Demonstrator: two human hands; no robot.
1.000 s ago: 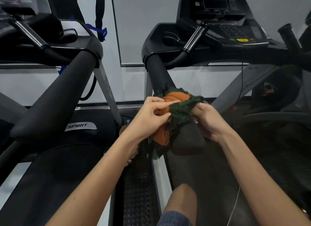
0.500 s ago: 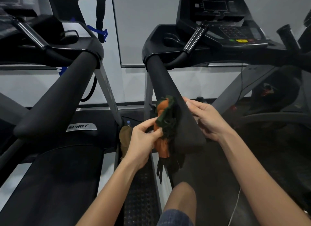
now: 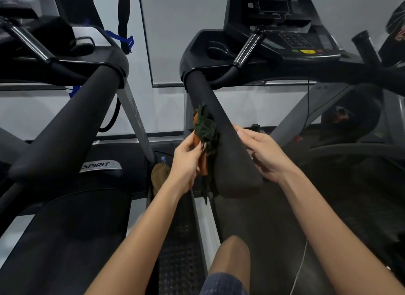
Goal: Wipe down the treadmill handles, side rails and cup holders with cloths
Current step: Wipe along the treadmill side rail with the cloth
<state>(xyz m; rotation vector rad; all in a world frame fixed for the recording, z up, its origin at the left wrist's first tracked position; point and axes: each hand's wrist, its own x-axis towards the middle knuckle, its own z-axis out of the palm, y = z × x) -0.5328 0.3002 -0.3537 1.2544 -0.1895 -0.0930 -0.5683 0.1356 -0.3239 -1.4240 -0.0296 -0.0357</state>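
A black padded side handle [image 3: 221, 128] of the right treadmill runs from its console toward me. A bunched green and orange cloth [image 3: 205, 134] lies against the left flank of that handle, and my left hand [image 3: 186, 163] grips it from the left. My right hand [image 3: 263, 154] rests against the handle's right side with fingers nearly straight, holding nothing. A cup holder recess [image 3: 215, 50] sits at the console's left, beside a chrome grip bar [image 3: 246, 48].
A second treadmill stands on the left with its own padded handle [image 3: 65, 123] and a "SPIRIT" label [image 3: 99, 165]. A brown object with a bottle cap [image 3: 161, 174] lies on the floor between the machines. My knee [image 3: 231, 257] is below. A white cord [image 3: 300, 266] hangs at right.
The cloth was draped over the top of the handle with both hands on it; my left hand has drawn it to the handle's left side and up, and my right hand has let go.
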